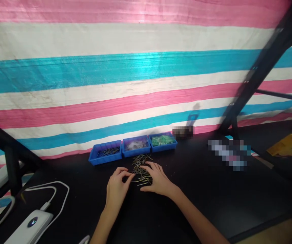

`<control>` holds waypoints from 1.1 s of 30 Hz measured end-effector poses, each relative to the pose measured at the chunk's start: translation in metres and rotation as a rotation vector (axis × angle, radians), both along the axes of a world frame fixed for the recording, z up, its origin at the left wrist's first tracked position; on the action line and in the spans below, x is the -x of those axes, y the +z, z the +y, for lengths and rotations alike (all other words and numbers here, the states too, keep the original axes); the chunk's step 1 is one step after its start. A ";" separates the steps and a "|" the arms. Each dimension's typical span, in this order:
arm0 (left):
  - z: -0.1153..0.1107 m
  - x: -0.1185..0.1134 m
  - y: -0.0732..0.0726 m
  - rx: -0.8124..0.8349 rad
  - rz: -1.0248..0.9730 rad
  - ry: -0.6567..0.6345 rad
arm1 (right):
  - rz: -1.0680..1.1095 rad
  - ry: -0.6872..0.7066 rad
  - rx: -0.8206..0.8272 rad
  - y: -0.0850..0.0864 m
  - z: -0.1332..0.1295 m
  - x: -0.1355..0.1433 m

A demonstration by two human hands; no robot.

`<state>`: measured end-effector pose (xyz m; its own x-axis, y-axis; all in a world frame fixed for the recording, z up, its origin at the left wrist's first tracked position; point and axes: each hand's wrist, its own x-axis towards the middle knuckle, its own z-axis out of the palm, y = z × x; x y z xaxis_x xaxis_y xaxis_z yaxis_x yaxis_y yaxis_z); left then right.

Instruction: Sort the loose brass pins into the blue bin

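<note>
A loose pile of thin metal rods (141, 163), dark and brassy like small drill bits, lies on the black table in front of the blue bins. My left hand (118, 184) is at the pile's left edge, thumb and forefinger pinched together around what looks like one thin rod; its ends are hard to make out. From the right, my right hand (158, 179) reaches over the pile with fingers and thumb spread apart, fingertips touching the rods. Similar dark rods lie in the left blue bin (105, 160).
Beside it stand a blue bin (136, 153) with clear plastic bags and a blue bin (164, 146) with green packets. A white power bank (31, 227) with a cable lies front left. Black frame legs (257, 71) rise at both sides. A striped sheet (136, 37) hangs behind.
</note>
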<state>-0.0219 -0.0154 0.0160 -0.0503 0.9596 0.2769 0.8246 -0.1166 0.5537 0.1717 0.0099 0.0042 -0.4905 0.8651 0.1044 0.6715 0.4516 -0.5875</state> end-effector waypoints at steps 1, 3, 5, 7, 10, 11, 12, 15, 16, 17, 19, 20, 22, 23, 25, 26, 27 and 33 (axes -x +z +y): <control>-0.001 -0.001 -0.001 0.024 0.001 0.011 | 0.008 -0.013 -0.016 0.000 0.000 0.000; -0.001 -0.003 -0.004 0.050 -0.002 0.010 | 0.020 -0.028 -0.038 0.001 0.001 0.002; -0.002 -0.006 -0.008 0.042 0.005 -0.010 | 0.023 -0.037 -0.050 0.002 0.001 0.003; -0.003 -0.011 -0.011 0.026 0.024 -0.040 | 0.020 -0.039 -0.057 0.003 0.001 0.004; -0.007 -0.018 -0.014 0.021 0.057 -0.088 | 0.013 -0.033 -0.067 0.003 0.001 0.005; -0.008 -0.020 -0.015 0.020 0.067 -0.104 | 0.010 -0.031 -0.070 0.003 0.002 0.005; -0.009 -0.022 -0.015 0.016 0.074 -0.116 | 0.006 -0.030 -0.074 0.002 0.002 0.005; -0.010 -0.025 -0.015 0.008 0.081 -0.141 | 0.003 -0.026 -0.091 0.001 0.002 0.006; -0.011 -0.025 -0.014 0.006 0.078 -0.143 | 0.005 -0.025 -0.098 0.001 0.002 0.006; -0.011 -0.026 -0.014 0.005 0.076 -0.144 | 0.006 -0.024 -0.103 0.001 0.002 0.006; -0.011 -0.026 -0.013 0.003 0.074 -0.144 | 0.006 -0.023 -0.109 0.001 0.002 0.006; -0.011 -0.026 -0.012 0.002 0.075 -0.143 | 0.003 -0.023 -0.109 0.001 0.002 0.006; -0.011 -0.026 -0.011 0.004 0.077 -0.145 | -0.002 -0.022 -0.112 0.001 0.003 0.006; -0.011 -0.027 -0.010 0.006 0.077 -0.145 | -0.004 -0.023 -0.115 0.001 0.003 0.006; -0.011 -0.027 -0.010 0.007 0.067 -0.145 | -0.003 -0.027 -0.124 0.001 0.003 0.006; -0.011 -0.027 -0.010 0.005 0.057 -0.146 | -0.002 -0.030 -0.128 0.001 0.003 0.006; -0.011 -0.027 -0.010 0.003 0.043 -0.146 | -0.002 -0.036 -0.133 0.001 0.003 0.006; -0.011 -0.026 -0.010 -0.009 -0.078 -0.145 | 0.002 -0.069 -0.155 0.001 0.003 0.007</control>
<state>0.0043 -0.0263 0.0055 0.0670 0.9559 0.2859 0.7534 -0.2363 0.6136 0.1647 0.0131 0.0051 -0.4302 0.8703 0.2398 0.7031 0.4897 -0.5157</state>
